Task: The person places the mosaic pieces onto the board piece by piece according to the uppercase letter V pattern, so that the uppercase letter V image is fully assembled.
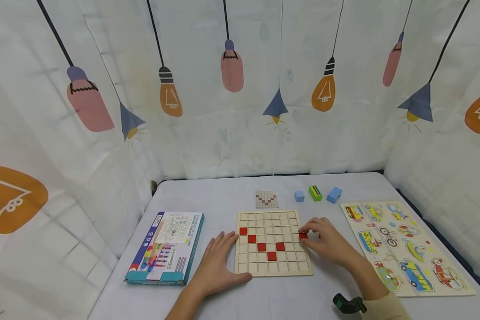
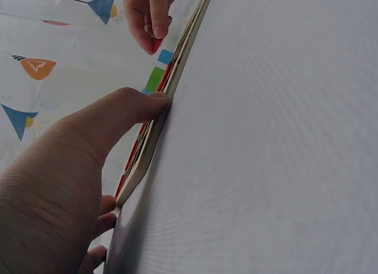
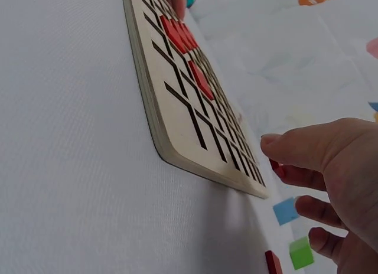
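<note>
A wooden grid board (image 1: 274,266) lies flat on the table, with several red square tiles (image 1: 272,256) set in its cells. My left hand (image 1: 220,266) rests at the board's left side, fingers spread, with the thumb on the near left corner. In the left wrist view that thumb (image 2: 139,105) touches the board's edge. Over the board's right edge, my right hand (image 1: 326,240) pinches a red tile (image 1: 302,236) between thumb and fingers. The right wrist view shows this tile (image 3: 276,168) partly hidden by the thumb.
Behind the board lies a small pattern card (image 1: 266,199). Two blue blocks (image 1: 299,196) and a green block (image 1: 315,193) stand at the back. A boxed set (image 1: 164,249) lies left, a picture puzzle board (image 1: 408,249) right. Another red piece (image 3: 273,262) shows in the right wrist view.
</note>
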`<state>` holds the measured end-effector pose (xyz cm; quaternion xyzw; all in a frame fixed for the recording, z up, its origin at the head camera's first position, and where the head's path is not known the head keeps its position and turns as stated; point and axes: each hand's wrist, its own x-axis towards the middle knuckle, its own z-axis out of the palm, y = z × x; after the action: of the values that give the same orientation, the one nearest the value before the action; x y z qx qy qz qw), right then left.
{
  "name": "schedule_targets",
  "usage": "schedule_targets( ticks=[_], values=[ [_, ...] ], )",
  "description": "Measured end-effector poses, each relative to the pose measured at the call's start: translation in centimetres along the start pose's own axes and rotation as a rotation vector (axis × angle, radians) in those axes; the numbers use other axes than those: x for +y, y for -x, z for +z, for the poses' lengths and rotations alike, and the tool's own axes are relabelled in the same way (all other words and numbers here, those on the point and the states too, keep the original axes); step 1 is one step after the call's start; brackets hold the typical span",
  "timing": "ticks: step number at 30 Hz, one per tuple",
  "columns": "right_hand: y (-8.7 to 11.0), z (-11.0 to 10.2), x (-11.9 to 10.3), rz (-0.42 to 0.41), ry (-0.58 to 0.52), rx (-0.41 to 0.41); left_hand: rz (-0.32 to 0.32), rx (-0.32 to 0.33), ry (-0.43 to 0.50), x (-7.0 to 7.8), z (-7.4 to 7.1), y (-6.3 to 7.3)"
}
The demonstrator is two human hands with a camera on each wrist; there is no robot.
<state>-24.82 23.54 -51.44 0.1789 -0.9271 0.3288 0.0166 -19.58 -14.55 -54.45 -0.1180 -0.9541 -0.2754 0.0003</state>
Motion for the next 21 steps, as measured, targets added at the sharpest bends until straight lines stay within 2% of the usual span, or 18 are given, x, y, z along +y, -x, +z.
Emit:
schedule_targets(
  ticks=[13,21],
  values=[
    [-1.4,1.8,-0.8,-0.021,-0.003,0.016,0.004,0.002,0.003,0.0,0.0,0.0],
    [-2.3,2.9,-0.9,-0.045,0.010,-0.008,0.004,0.007,-0.005,-0.1,0.1,0.0]
  ],
)
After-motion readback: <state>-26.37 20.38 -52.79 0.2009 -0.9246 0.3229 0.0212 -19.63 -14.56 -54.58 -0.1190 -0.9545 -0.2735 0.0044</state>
